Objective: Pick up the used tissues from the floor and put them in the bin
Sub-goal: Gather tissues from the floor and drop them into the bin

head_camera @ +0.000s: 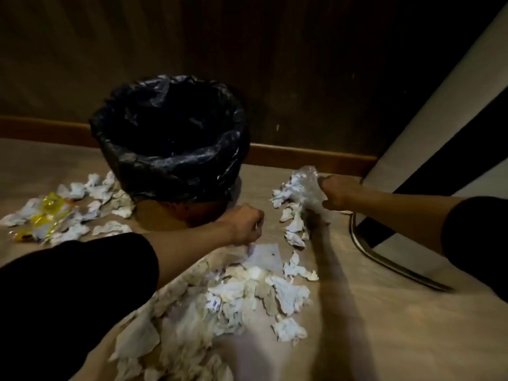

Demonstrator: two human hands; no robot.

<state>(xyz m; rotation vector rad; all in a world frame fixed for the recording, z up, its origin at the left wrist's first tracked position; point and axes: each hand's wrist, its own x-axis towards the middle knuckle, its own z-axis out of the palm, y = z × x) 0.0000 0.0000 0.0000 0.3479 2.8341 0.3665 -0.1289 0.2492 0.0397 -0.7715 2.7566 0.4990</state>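
A round bin (170,144) lined with a black plastic bag stands on the floor against the wall. Crumpled white tissues lie scattered on the floor: a large pile (233,295) in front of me, a smaller heap (93,199) left of the bin, and a strip (295,224) to its right. My left hand (244,224) hovers just right of the bin's base, fingers pinched on the corner of a flat tissue sheet (265,255). My right hand (336,192) grips a bunch of crumpled tissues (302,188) lifted off the floor.
Yellow plastic wrappers (46,213) lie among the left heap. A chair with a curved metal leg (384,257) and pale upholstery (428,111) stands at the right. A dark wall with a wooden skirting board (302,158) runs behind the bin.
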